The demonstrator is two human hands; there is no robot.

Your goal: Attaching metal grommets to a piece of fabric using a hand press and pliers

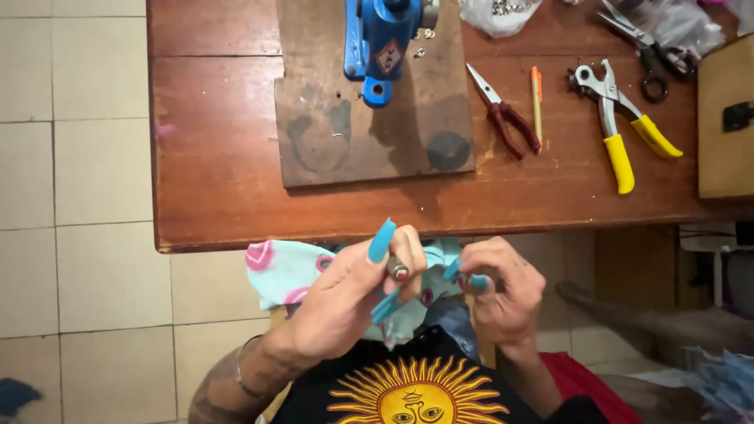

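Fingers of the left hand are pinched narrow around a small dark metal tool, and the right hand pinches the edge of a light blue cloth with pink marks, held over the lap just below the table edge. I judge the cloth is soft, light and floppy, best held near the working spot, while the tool is small, stiff and easy to slip. On the table, well apart, stand a blue press on a wooden board, red pliers and a yellow-handled punch; nothing blocks the hands.
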